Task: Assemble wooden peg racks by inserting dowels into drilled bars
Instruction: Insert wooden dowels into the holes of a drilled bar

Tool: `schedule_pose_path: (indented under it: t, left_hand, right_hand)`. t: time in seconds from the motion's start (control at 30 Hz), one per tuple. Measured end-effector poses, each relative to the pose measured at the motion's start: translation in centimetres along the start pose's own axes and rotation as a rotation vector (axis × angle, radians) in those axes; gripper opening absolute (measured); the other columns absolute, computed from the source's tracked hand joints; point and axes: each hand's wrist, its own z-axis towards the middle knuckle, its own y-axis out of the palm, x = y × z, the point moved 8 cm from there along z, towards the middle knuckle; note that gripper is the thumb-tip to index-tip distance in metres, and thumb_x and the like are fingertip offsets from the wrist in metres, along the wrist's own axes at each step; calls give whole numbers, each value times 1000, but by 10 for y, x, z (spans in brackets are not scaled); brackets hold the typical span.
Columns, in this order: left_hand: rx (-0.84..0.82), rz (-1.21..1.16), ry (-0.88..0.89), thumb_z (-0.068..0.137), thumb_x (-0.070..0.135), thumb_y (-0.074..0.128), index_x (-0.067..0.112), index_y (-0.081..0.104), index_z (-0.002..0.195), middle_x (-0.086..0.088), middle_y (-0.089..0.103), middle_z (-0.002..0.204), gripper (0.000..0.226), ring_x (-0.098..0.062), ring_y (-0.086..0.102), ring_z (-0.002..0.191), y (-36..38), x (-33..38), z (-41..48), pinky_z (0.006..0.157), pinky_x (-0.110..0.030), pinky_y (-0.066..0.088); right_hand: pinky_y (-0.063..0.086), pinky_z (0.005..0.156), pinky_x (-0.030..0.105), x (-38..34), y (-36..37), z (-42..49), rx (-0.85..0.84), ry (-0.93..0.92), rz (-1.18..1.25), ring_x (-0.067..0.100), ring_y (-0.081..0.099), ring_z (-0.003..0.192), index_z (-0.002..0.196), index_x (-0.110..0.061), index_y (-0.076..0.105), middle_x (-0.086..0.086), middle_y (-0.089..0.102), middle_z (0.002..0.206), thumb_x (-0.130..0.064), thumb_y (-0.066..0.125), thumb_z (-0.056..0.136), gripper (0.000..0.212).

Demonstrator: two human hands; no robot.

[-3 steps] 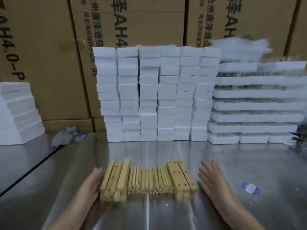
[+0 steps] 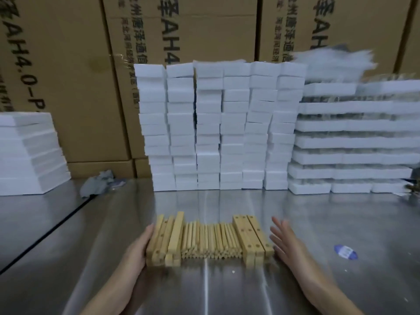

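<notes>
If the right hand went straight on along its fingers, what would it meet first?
Probably the white box stacks: the right hand points past the bars, over bare table. Depth is unclear.

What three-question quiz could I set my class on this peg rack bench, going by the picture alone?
1. True or false: the left hand touches the left group of bars.
2. What lies between that group and the right group of bars? A dowels; B screws; C gloves.
3. Fill in: the blue sticker lies on the metal table to the ___ of the right hand.
Key: 1 true; 2 A; 3 right.
</notes>
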Motion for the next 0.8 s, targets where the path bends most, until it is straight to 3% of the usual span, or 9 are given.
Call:
schedule_pose_path:
  t: [0.07, 0.13, 0.23, 0.3, 0.4, 0.53, 0.67, 0.73, 0.8]
  left_hand:
    - [-54, -6, 75, 104, 24, 63, 20, 65, 140, -5, 63, 147, 36, -28, 57, 140, -4, 1, -21, 117, -42, 42]
    - [-85, 47, 133, 103, 39, 65, 39, 60, 144, 5, 60, 154, 41, -19, 52, 145, -11, -2, -37, 129, -45, 30]
    - [-123, 230, 284, 96, 61, 63, 48, 48, 155, 21, 36, 167, 63, -3, 31, 154, -12, 2, -44, 129, -36, 19]
    - [-162, 479, 463, 89, 80, 61, 58, 40, 156, 34, 12, 169, 74, 8, 15, 154, -6, 8, -54, 121, -32, 19]
    - [-216, 922, 710, 80, 92, 60, 65, 33, 156, 46, -2, 167, 85, 16, 2, 155, 0, 11, -69, 118, -36, 24]
    - [-151, 1202, 889, 88, 88, 53, 57, 38, 158, 50, 17, 161, 78, 20, -2, 154, 4, 19, -73, 118, -32, 31]
    - [-70, 1210, 961, 98, 68, 50, 46, 60, 147, 41, 47, 146, 54, 21, 23, 146, 4, 35, -78, 116, -27, 41]
    - [-11, 1222, 1059, 100, 57, 60, 40, 71, 138, 39, 55, 128, 43, 17, 40, 132, 6, 44, -89, 104, -27, 51]
    - [17, 1209, 1114, 90, 54, 76, 36, 79, 125, 35, 62, 118, 39, 18, 42, 116, 9, 48, -98, 91, -13, 43]
  right_hand:
    - [30, 126, 41, -1, 10, -12, -48, -35, -120, 12, 48, 141, 152, -40, 48, -3, 48, 161, -79, 58, 78, 84]
    - [26, 128, 38, 1, 12, -19, -59, -87, -267, 2, 43, 145, 143, -51, 52, -20, 50, 156, -95, 55, 75, 81]
    - [27, 105, -1, -5, 12, -25, -51, -209, -400, -32, 39, 125, 143, -54, 52, -48, 49, 136, -101, 51, 67, 89]
    - [29, 93, -8, -6, 17, -31, -76, -258, -506, -37, 38, 121, 137, -64, 49, -54, 46, 133, -95, 53, 76, 68]
    - [32, 117, 19, -4, 22, -36, -135, -316, -644, -12, 40, 141, 149, -66, 37, -38, 45, 150, -83, 58, 86, 69]
    - [26, 128, 42, 0, 28, -36, -201, -364, -834, 1, 24, 154, 155, -66, 25, -25, 28, 166, -91, 57, 78, 88]
    - [18, 130, 40, 1, 29, -34, -210, -395, -930, 1, 14, 157, 153, -69, 25, -24, 20, 169, -97, 51, 75, 88]
    - [18, 127, 36, -1, 29, -33, -188, -407, -942, 1, 14, 156, 153, -66, 29, -24, 22, 167, -97, 49, 74, 88]
    - [18, 125, 33, -2, 29, -32, -181, -414, -955, 1, 14, 155, 154, -62, 33, -23, 24, 165, -97, 47, 74, 89]
